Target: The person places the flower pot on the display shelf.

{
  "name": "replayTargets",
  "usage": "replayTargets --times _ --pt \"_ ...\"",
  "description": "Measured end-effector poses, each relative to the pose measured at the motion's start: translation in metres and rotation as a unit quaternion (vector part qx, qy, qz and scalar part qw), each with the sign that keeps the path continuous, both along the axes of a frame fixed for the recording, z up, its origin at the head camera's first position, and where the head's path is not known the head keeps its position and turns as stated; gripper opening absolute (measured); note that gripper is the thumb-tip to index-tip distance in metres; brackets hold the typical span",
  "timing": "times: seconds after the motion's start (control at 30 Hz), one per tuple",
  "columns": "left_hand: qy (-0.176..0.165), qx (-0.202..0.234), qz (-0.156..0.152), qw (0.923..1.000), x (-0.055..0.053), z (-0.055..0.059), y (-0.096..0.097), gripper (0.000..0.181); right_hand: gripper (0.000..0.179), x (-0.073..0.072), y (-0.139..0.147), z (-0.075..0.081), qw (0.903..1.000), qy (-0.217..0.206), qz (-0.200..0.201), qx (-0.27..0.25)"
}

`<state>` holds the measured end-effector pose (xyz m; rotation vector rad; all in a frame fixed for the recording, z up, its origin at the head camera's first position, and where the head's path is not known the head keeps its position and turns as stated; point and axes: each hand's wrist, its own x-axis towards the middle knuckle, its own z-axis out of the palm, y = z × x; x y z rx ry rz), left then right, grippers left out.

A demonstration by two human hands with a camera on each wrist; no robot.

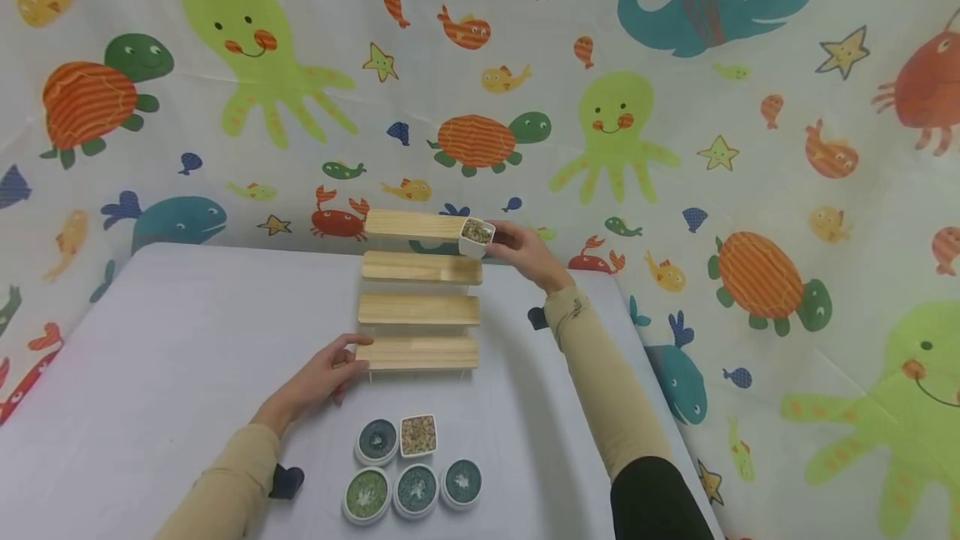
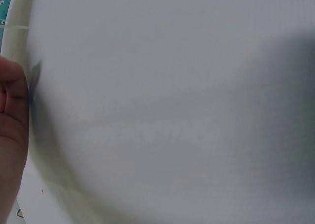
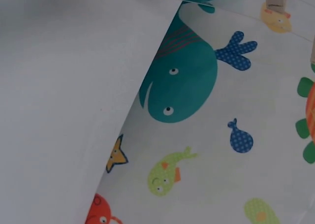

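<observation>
A small white square pot point(image 1: 474, 250) with a grainy greenish-brown top is in my right hand point(image 1: 528, 254). The fingers grip its right side, at the right end of the highest board point(image 1: 412, 224) of a four-tiered wooden stand. My left hand point(image 1: 322, 375) grips the left end of the lowest board point(image 1: 416, 352), its fingers curled at the edge. In the left wrist view, only part of the left hand point(image 2: 12, 106) shows at the left border. The right wrist view shows neither the right hand nor the pot.
In front of the stand are another square pot point(image 1: 417, 435) and several round white pots with green or bluish tops, such as a light green one point(image 1: 367, 495). A white cloth point(image 1: 225, 315) covers the table. Behind hangs a sea-animal curtain point(image 1: 300, 148).
</observation>
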<state>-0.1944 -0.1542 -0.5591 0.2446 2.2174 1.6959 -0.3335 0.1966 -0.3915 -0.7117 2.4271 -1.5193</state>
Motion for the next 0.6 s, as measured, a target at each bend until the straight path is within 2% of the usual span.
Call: replayTargets --times 0.3,0.6 --pt "-0.001 0.007 -0.006 1.0000 -0.006 -0.002 -0.004 0.052 0.048 -0.015 -0.003 -0.011 0.9997 0.014 -0.018 -0.013" --pt "-0.006 0.012 -0.008 0.9999 -0.014 -0.005 -0.008 0.052 0.049 -0.027 -0.012 -0.007 0.9996 -0.001 -0.024 -0.012"
